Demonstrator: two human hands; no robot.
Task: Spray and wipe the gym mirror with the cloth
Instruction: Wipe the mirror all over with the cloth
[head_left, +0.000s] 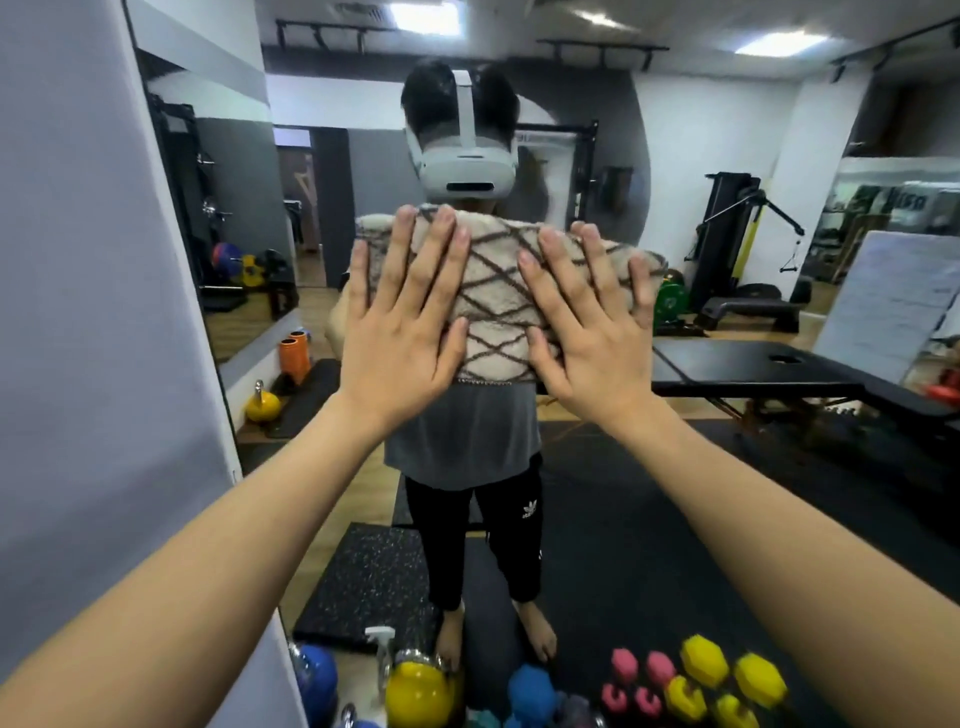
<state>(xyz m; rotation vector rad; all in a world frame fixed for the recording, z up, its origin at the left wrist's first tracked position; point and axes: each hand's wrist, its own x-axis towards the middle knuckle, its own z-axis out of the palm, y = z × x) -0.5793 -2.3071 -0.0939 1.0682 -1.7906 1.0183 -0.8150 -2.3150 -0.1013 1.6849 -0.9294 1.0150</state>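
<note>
A cream cloth (498, 306) with a brown diamond pattern lies flat against the gym mirror (701, 130) at chest height. My left hand (400, 322) presses its left part with straight, spread fingers. My right hand (587, 322) presses its right part the same way. Both palms are flat on the cloth. The mirror shows my own reflection standing behind the cloth. A clear spray bottle (382, 649) with a white trigger stands on the floor at the mirror's foot, below my left arm.
Kettlebells in yellow (418, 693) and blue (317, 680) and several pink, yellow and blue dumbbells (701, 680) line the floor at the mirror's base. A grey wall panel (93, 312) borders the mirror on the left. The glass reflects a black bench (753, 366) and gym machines.
</note>
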